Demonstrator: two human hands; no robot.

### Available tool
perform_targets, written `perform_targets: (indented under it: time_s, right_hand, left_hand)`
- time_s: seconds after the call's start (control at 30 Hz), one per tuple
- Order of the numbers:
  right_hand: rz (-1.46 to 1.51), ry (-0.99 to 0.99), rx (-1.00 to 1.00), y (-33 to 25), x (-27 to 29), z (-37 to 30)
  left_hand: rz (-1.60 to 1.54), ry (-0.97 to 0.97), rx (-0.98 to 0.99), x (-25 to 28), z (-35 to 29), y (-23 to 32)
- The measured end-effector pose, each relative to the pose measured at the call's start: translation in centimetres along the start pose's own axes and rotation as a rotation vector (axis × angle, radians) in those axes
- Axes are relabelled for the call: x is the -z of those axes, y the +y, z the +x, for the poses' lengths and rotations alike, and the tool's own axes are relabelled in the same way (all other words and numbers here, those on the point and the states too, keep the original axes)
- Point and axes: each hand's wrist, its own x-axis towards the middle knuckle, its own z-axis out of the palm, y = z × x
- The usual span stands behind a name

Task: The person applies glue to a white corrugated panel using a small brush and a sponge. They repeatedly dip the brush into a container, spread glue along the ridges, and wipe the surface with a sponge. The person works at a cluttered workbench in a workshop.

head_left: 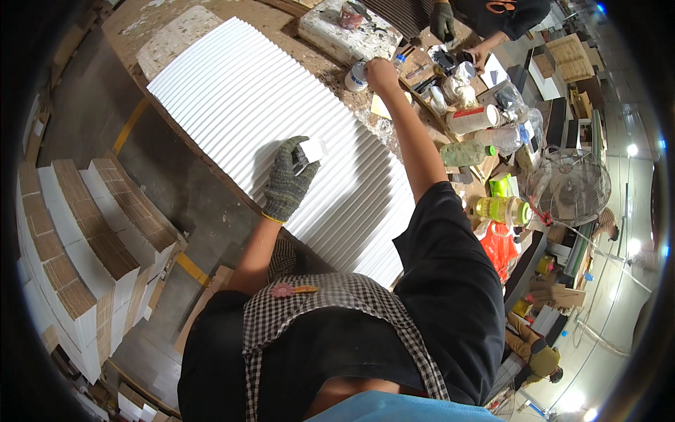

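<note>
My left hand [287, 184], in a grey knitted glove, grips a small white block [312, 149] with a dark side, above the ribbed white surface. That surface looks like many long white strips [232, 91] laid side by side on the workbench. My bare right hand [380, 74] is stretched to the far side, its fingers curled closed beside a small white tub [356, 77]. Whatever those fingers hold, if anything, is hidden.
Right of the strips lie a green-capped bottle [467, 155], a white-and-red container [474, 119] and a yellow-green bottle [500, 209]. A stained white slab [349, 29] rests at the back. Another person's gloved hand [442, 22] is across the bench. Stacked boards [91, 232] stand left; a fan [571, 186] right.
</note>
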Motion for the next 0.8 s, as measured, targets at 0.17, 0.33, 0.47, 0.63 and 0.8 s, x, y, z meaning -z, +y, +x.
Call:
perform_targets:
  time_s: [0.17,0.33,0.47,0.63,0.8]
  right_hand:
    - [0.298,0.091,-0.129,0.2,0.0,0.3]
    - [0.019,0.182,-0.017,0.4,0.3,0.6]
    - [-0.088,0.034,0.066,-0.5,0.3,0.5]
    - [0.212,0.076,-0.045,0.0,0.8,0.8]
    - [0.065,0.169,-0.016,0.6,0.4,1.1]
  left_hand:
    - [-0.044,0.013,0.005,0.0,-0.1,0.4]
    - [-0.089,-0.006,0.038,0.0,0.0,0.6]
    - [0.002,0.004,0.009,0.1,0.0,0.8]
    - [-0.052,0.008,0.052,0.1,-0.1,1.0]
    - [-0.082,0.010,0.026,-0.1,0.0,0.6]
